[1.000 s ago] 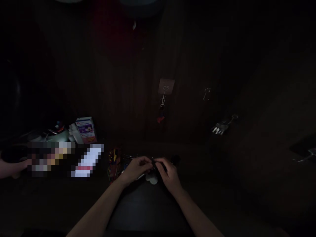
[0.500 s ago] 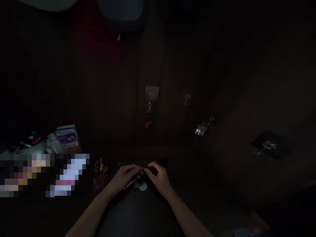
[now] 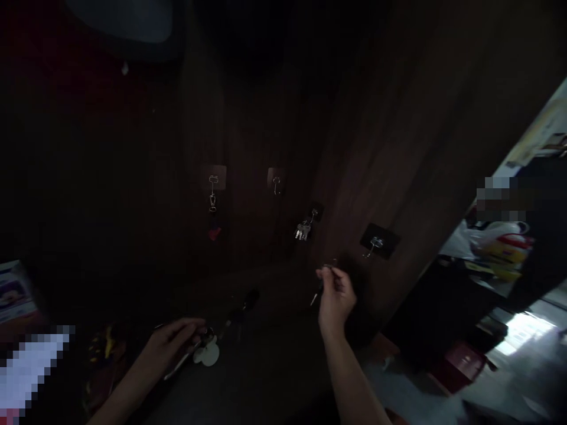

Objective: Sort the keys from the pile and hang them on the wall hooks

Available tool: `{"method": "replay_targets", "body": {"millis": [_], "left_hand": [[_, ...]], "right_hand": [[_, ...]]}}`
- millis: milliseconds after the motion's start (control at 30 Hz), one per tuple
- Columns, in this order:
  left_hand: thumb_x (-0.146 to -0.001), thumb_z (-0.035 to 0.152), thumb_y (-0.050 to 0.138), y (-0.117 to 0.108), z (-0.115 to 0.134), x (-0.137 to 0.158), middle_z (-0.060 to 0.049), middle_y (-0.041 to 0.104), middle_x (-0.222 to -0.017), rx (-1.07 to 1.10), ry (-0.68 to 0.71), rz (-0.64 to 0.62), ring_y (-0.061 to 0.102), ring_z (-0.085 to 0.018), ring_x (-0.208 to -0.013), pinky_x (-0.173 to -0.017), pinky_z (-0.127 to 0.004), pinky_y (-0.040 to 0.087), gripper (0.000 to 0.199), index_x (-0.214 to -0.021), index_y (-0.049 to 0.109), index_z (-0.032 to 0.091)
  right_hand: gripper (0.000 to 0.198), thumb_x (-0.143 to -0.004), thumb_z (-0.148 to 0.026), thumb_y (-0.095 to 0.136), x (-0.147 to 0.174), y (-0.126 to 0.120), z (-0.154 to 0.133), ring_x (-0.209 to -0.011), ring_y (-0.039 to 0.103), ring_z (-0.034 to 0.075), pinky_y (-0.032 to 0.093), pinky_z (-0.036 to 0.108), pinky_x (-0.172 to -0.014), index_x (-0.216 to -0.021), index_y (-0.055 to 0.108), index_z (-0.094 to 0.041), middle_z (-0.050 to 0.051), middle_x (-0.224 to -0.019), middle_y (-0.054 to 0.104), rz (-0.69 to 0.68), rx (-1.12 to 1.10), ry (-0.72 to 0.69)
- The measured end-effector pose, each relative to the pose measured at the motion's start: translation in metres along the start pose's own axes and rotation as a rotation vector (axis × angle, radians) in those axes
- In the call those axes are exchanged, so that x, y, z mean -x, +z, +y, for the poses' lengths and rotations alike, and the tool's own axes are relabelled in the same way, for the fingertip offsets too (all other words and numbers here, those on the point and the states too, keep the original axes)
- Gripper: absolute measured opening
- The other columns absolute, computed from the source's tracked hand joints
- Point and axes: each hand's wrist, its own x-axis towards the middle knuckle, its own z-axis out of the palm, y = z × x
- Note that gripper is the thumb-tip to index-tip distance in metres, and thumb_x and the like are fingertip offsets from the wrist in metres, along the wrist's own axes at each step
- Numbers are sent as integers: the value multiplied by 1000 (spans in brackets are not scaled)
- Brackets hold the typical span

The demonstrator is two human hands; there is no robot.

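My right hand (image 3: 337, 295) is raised before the dark wooden panel, fingers pinched on a key ring; a slim key (image 3: 316, 293) dangles below the fingertips. My left hand (image 3: 175, 342) is low on the left, its fingers closed at a pale rounded key tag (image 3: 208, 353). Darkness hides exactly how they grip it. Near my right hand, a bunch of keys (image 3: 303, 229) hangs from a wall hook (image 3: 315, 212). To its right is a bare hook (image 3: 376, 242) on a dark square pad. A dark, blurred object (image 3: 250, 299) lies between my hands.
Another bare hook (image 3: 276, 182) is on the panel. Left of it, a hook (image 3: 213, 179) carries a clasp with a red piece (image 3: 215, 234). A printed box (image 3: 16, 295) stands at far left. Beyond the panel's right edge are plastic bags (image 3: 500, 245) and a red box (image 3: 460, 363).
My hands have come apart. The right one has moved up and right with the key, while the left stays low near the pale tag. The view has swung right.
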Motion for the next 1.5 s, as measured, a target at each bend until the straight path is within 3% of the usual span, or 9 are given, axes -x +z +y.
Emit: {"method": "replay_targets", "body": {"millis": [167,500,733,900,1033,1167,1267,1367,1500], "left_hand": [[-56,55,70,3,8,4,-5,73,-84,-31,-22,29,65,-21,-80,-70,-27,52,44,-83,72,20],[-59,53,68,1,1,0,-5,72,-84,-29,-3,8,65,-21,-78,-67,-27,51,42,-83,71,19],[-63,51,65,4,9,6,-5,71,-84,-58,15,12,64,-20,-76,-67,-26,51,39,-85,70,18],[-62,50,66,9,20,14,-5,71,-83,-42,27,33,64,-19,-75,-68,-27,50,38,-82,70,18],[-63,47,65,10,19,16,-5,71,-80,-16,53,30,63,-18,-71,-66,-27,50,35,-80,70,17],[-67,43,64,8,14,13,-4,70,-80,44,55,11,62,-15,-70,-65,-25,49,30,-81,69,17],[-70,42,62,6,13,12,-3,69,-79,44,61,-13,61,-14,-68,-65,-24,48,29,-83,69,17],[-72,41,60,5,12,11,-4,69,-81,24,77,-29,61,-13,-70,-66,-24,48,29,-86,68,16],[-72,41,60,4,11,10,-4,68,-82,37,90,-35,61,-13,-70,-63,-23,48,30,-86,67,15]], "right_hand": [[29,-70,-41,66,-29,-22,-8,-63,62,13,50,27,-65,-86,65,-17,1,-73,66,195,56,-110],[34,-68,-44,66,-49,-24,-10,-58,62,13,52,27,-59,-87,68,-16,1,-70,67,163,76,-133],[34,-65,-44,68,-47,-27,-4,-53,63,14,53,28,-56,-82,64,-15,1,-67,67,149,14,-20],[40,-72,-40,64,-32,-31,6,-81,67,21,53,36,-76,-102,61,-15,8,-87,70,167,61,-56],[50,-78,-35,57,-12,-32,17,-109,56,25,42,42,-95,-123,52,-14,13,-118,60,200,204,-184],[51,-80,-27,52,9,-31,15,-123,44,28,35,47,-101,-130,46,-16,13,-134,47,217,391,-353],[47,-82,-22,48,21,-26,7,-126,40,27,33,48,-103,-128,48,-16,13,-135,45,156,423,-494],[41,-85,-20,43,31,-19,5,-124,43,25,34,46,-102,-125,51,-16,13,-132,49,23,387,-545],[33,-87,-23,40,41,-5,16,-115,51,21,38,43,-99,-113,60,-21,8,-118,59,-373,359,-479]]}}
